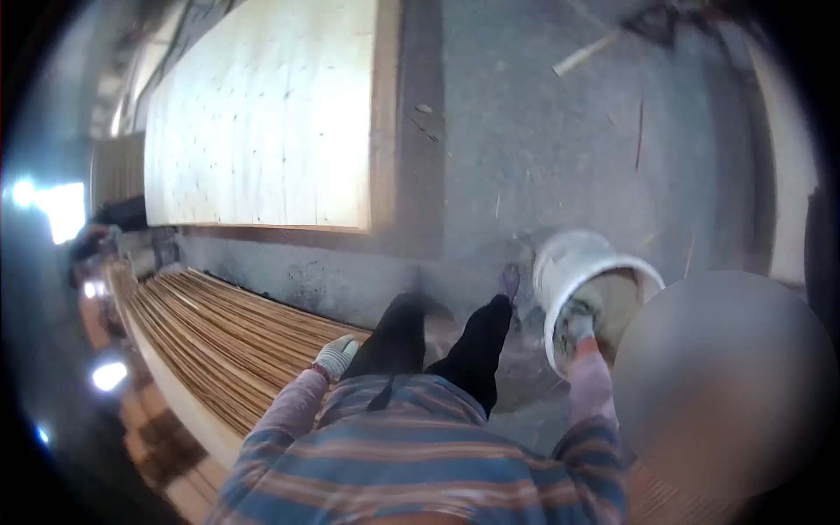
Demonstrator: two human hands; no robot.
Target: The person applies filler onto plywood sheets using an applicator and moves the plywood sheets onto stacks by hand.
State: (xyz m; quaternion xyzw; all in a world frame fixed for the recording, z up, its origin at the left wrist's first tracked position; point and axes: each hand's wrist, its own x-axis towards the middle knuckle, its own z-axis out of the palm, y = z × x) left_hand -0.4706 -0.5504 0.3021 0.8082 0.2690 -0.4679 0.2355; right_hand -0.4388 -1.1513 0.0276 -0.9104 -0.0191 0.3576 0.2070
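Note:
My left hand (336, 357), in a pale striped glove, rests on the near right end of a stack of thin wooden sheets (227, 337). Its fingers lie against the wood, and nothing is seen held in it. My right hand (580, 325) reaches down inside a white bucket (573, 262) that leans with its mouth toward me. A greyish coating covers the inside of the bucket. Blur and shadow in there hide the right fingers and anything they may hold.
Ahead on the left lies a large stack of pale wooden panels (262, 122). Grey concrete floor (542, 131) stretches ahead, with a wood strip (586, 52) and thin scraps on it. A blurred round patch (731, 385) covers the area right of the bucket.

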